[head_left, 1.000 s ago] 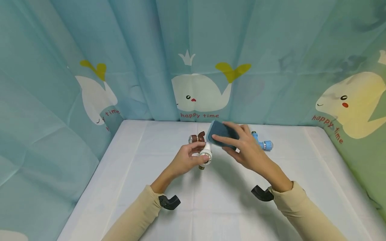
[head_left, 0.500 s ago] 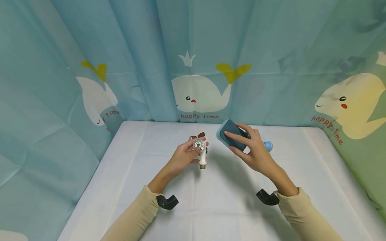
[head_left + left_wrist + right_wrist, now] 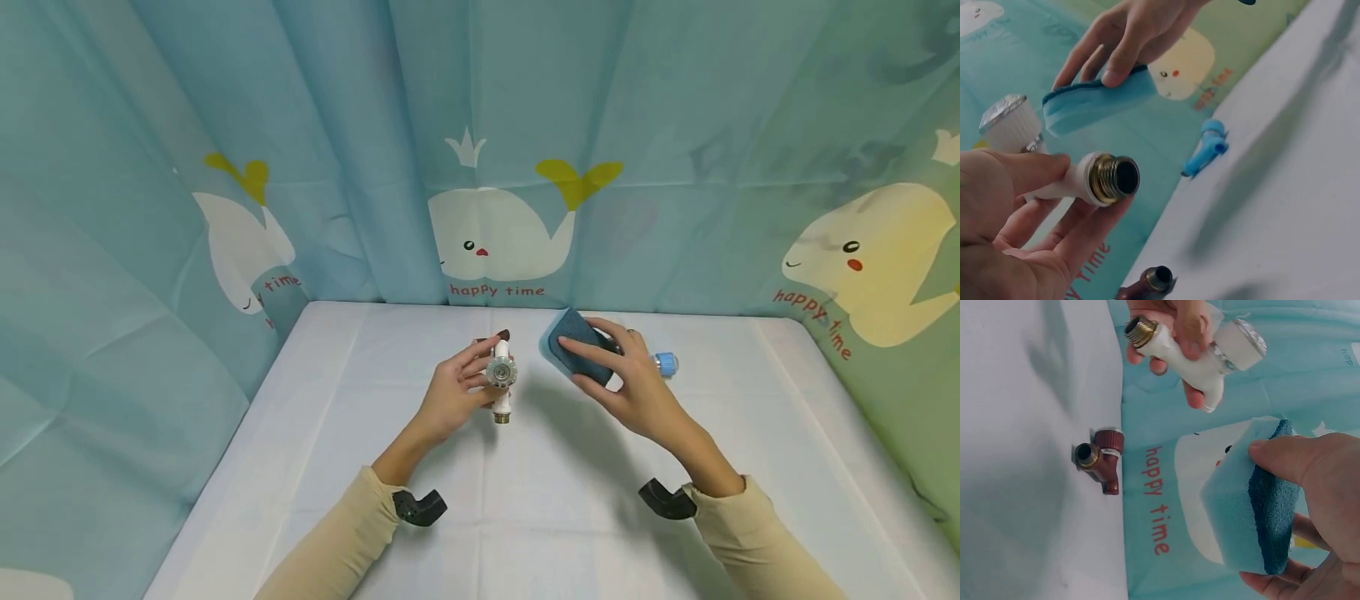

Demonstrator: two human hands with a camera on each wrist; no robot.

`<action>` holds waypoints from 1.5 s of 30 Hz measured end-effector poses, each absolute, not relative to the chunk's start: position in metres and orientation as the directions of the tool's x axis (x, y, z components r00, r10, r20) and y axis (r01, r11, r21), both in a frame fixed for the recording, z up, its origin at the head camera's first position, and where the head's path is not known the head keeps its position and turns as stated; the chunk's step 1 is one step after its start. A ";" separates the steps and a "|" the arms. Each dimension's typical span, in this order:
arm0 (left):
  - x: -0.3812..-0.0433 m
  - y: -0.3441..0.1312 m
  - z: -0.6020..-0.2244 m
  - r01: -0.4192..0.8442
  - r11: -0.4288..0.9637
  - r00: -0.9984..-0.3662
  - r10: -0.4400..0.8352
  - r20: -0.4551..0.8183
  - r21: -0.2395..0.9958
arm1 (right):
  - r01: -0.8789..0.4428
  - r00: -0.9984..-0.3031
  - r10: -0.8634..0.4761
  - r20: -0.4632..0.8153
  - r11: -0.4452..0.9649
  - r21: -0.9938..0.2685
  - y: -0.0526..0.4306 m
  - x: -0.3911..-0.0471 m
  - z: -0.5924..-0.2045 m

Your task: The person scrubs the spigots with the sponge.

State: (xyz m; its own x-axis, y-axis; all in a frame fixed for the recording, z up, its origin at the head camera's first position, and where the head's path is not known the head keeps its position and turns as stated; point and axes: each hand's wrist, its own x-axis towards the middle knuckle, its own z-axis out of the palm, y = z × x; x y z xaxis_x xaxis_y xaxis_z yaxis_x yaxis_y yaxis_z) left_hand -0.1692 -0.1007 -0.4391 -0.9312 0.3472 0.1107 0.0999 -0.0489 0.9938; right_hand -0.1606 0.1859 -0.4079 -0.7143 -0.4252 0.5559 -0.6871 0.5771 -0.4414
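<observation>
Valve [image 3: 502, 372], white, was gripped by the left hand [image 3: 448, 395] at frame centre, apart from the sponge [image 3: 576, 328] the right hand [image 3: 636, 387] pinched; the apparent wiping step next required contact.

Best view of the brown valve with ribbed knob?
Right wrist: the brown valve with ribbed knob shows whole, unobstructed. Head: only parts peek past the left hand and white valve with silver-faced knob. Left wrist: just its threaded end, cropped by the bottom edge.
</observation>
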 end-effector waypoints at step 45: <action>-0.175 -0.099 -0.439 -0.077 -0.167 -0.984 0.173 -0.048 0.983 | -0.753 -0.656 -0.457 0.601 0.447 -0.482 0.148 -0.150 -0.411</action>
State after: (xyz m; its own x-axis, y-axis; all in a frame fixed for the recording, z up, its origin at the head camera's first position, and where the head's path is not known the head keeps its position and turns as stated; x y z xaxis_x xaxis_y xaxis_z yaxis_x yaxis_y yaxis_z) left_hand -0.1752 -0.0990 -0.4387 -0.9838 0.1727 -0.0482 -0.0774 -0.1670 0.9829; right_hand -0.1504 0.1476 -0.4113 -0.6557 -0.4566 0.6013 -0.7534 0.4474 -0.4819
